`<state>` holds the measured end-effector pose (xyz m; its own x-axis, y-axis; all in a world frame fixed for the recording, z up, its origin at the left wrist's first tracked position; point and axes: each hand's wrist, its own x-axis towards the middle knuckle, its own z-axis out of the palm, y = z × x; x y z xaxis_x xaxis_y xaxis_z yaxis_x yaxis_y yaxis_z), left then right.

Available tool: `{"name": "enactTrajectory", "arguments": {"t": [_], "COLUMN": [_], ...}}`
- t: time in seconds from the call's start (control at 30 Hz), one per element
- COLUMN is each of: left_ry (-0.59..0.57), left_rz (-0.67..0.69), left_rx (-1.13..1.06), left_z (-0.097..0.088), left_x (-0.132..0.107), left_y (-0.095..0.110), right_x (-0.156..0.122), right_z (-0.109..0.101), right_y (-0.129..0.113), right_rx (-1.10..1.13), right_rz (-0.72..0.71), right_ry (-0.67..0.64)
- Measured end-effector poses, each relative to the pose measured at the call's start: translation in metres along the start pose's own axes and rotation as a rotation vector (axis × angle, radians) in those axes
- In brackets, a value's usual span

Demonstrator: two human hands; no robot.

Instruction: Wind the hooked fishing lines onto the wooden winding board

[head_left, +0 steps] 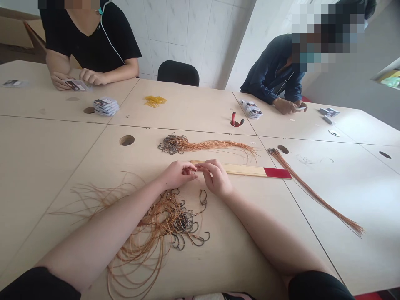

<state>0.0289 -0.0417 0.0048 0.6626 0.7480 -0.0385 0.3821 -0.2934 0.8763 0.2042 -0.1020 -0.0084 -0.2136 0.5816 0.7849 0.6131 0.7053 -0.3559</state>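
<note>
My left hand (180, 174) and my right hand (216, 177) meet fingertip to fingertip above the near edge of a pale wooden strip (246, 169) with a red end. A small dark fishhook (195, 171) shows at my left fingertips, mostly hidden. My right thumb and forefinger are pinched beside it; what they grip is too small to make out. Below my hands, partly under my left forearm, lies a loose tangle of fishhooks (184, 221) with orange lines (134, 254). Beyond the strip rests a gathered bundle of hooks (173, 143), its orange lines (218, 145) stretched rightward.
Another hook-and-line bundle (315, 189) slants across the right side. Red-handled pliers (236, 121) stand in a table hole; yellow bands (155, 101) lie farther back. Two people sit opposite, with stacked packets (105, 106) by one and more packets (251, 109) by the other.
</note>
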Motion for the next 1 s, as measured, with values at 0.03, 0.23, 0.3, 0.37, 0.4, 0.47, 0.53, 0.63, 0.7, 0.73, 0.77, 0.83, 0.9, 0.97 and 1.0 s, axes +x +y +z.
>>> {"name": "enactTrajectory", "arguments": {"t": [0.03, 0.23, 0.3, 0.37, 0.4, 0.47, 0.53, 0.63, 0.7, 0.73, 0.77, 0.83, 0.9, 0.97, 1.0], "left_ry": [0.002, -0.021, -0.014, -0.001, 0.005, 0.012, 0.012, 0.007, 0.005, 0.005, 0.006, 0.009, 0.013, 0.017, 0.019], "left_rz": [-0.002, -0.001, -0.014, -0.032, -0.039, -0.044, -0.050, -0.065, -0.070, -0.070, -0.069, -0.065, -0.061, -0.064, -0.067], "left_rx": [-0.003, -0.082, -0.119, -0.160, -0.181, -0.218, -0.241, -0.260, -0.260, -0.252, -0.241, -0.216, -0.200, -0.197, -0.199], "left_z": [-0.0002, -0.0027, -0.0029, -0.0025, -0.0023, -0.0019, -0.0018, -0.0023, -0.0028, -0.0031, -0.0034, -0.0038, -0.0039, -0.0038, -0.0037], "left_x": [0.0001, -0.0004, -0.0005, -0.0004, -0.0003, -0.0003, -0.0004, -0.0006, -0.0006, -0.0005, -0.0004, -0.0003, -0.0004, -0.0006, -0.0008], "left_y": [-0.0003, 0.0004, 0.0009, 0.0013, 0.0014, 0.0017, 0.0022, 0.0033, 0.0041, 0.0045, 0.0049, 0.0057, 0.0062, 0.0066, 0.0067], "right_x": [-0.0001, 0.0007, 0.0013, 0.0016, 0.0016, 0.0016, 0.0019, 0.0025, 0.0027, 0.0026, 0.0025, 0.0020, 0.0015, 0.0013, 0.0013], "right_z": [0.0000, -0.0004, -0.0004, -0.0002, 0.0000, 0.0004, 0.0006, 0.0004, 0.0001, -0.0001, -0.0002, -0.0002, -0.0001, 0.0001, 0.0001], "right_y": [0.0000, -0.0003, -0.0006, -0.0006, -0.0005, -0.0001, 0.0001, -0.0002, -0.0006, -0.0007, -0.0007, -0.0004, 0.0001, 0.0004, 0.0004], "right_rx": [-0.006, -0.020, -0.013, -0.014, -0.018, -0.023, -0.020, -0.009, -0.005, -0.005, -0.005, -0.007, -0.007, -0.005, -0.005], "right_rz": [0.003, 0.008, 0.003, 0.006, 0.011, 0.019, 0.017, 0.002, -0.004, -0.004, -0.003, 0.001, 0.004, 0.005, 0.005], "right_ry": [0.002, 0.015, 0.020, 0.027, 0.030, 0.033, 0.033, 0.038, 0.043, 0.044, 0.044, 0.040, 0.033, 0.026, 0.026]}}
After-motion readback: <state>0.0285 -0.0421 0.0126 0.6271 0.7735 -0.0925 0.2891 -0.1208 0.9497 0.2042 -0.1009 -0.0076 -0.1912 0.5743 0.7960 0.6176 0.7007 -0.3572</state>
